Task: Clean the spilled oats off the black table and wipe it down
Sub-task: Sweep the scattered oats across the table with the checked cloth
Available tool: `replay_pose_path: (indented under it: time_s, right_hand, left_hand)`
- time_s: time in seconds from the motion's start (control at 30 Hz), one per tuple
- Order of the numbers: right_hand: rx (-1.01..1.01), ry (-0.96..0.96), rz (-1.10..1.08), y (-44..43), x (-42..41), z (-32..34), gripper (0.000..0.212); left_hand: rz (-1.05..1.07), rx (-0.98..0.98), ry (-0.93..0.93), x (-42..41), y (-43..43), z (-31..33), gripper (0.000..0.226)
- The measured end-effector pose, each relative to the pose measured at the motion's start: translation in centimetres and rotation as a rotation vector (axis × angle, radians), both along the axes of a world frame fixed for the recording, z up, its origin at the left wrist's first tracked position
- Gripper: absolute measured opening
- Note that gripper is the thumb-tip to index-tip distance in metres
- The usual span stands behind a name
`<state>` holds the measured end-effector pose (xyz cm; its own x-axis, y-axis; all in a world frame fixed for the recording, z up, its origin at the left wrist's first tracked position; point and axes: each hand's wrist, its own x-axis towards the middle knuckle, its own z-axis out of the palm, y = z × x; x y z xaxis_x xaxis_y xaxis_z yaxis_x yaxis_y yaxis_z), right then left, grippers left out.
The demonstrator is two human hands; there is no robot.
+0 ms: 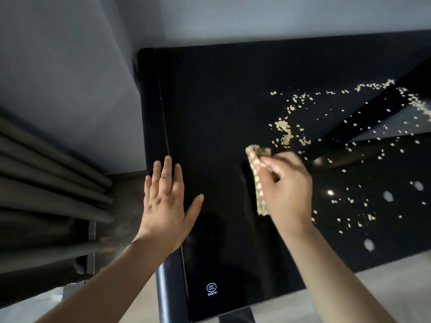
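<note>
A glossy black glass table (221, 101) fills the middle and right of the view. Pale spilled oats (285, 132) lie scattered over its right half, with a denser clump in the middle and a trail toward the far right. My right hand (288, 187) grips a folded tan cloth (256, 176) just left of the oats, low over the glass. My left hand (166, 199) lies flat with straight fingers on the table's left edge.
The table's dark metal frame (151, 108) runs along its left side, close to a grey wall (70, 66). Dark curtain folds (46, 183) hang at the left. A pale floor (384, 287) shows below the near edge.
</note>
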<state>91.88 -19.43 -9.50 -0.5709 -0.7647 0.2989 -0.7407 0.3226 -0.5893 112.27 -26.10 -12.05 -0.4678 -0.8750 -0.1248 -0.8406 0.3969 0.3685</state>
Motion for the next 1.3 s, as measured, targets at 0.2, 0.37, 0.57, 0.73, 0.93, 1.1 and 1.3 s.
replay_pose_path:
  time_s: [0.2,0.37,0.57,0.73,0.93,1.1,1.3]
  right_hand:
    - [0.016,-0.05,-0.012,5.9,3.3,-1.9,0.012]
    - [0.056,0.108,0.04,4.7,0.5,-3.7,0.014]
    - [0.093,0.146,-0.138,3.3,-6.6,-2.6,0.014]
    - [-0.031,0.087,-0.046,8.2,-2.1,0.5,0.016]
    - [0.0,-0.029,-0.12,16.0,4.1,-2.8,0.027]
    - [0.03,0.016,-0.065,15.9,2.1,-3.9,0.029]
    - [0.078,0.098,-0.209,15.5,-6.5,-3.4,0.023]
  left_hand:
    - [-0.043,-0.023,0.011,0.1,1.1,1.2,0.075]
    - [-0.162,-0.021,-0.002,-0.2,3.7,1.2,0.084]
    - [-0.272,-0.024,0.026,-1.8,6.3,1.0,0.084]
    - [-0.343,-0.028,0.028,-3.6,7.9,0.8,0.084]
    - [-0.379,-0.128,-0.075,-3.5,8.2,-1.0,0.075]
    - [-0.383,-0.165,-0.1,-3.5,8.3,-1.4,0.075]
    - [-0.38,-0.188,-0.107,-3.4,8.3,-1.9,0.074]
